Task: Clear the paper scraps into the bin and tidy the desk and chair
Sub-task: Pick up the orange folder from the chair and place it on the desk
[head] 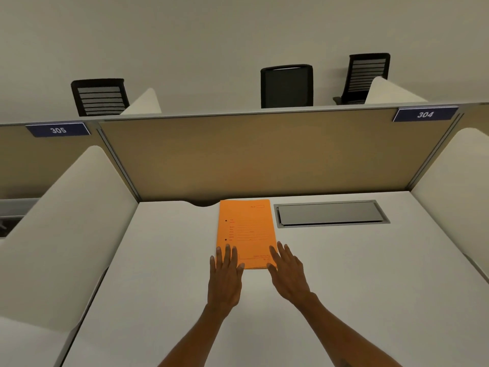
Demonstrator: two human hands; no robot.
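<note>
An orange paper folder (246, 229) lies flat on the white desk (370, 274), its far end close to the tan back partition. My left hand (225, 276) rests flat with spread fingers on the folder's near left corner. My right hand (288, 271) lies flat at the near right corner, fingertips touching the folder's edge. Neither hand grips anything. No paper scraps or bin are in sight.
A grey cable hatch (330, 213) is set into the desk to the right of the folder. White side dividers (68, 221) flank the desk. The tan partition (264, 154) carries labels 305 and 304. Three black chairs (287, 86) stand beyond it.
</note>
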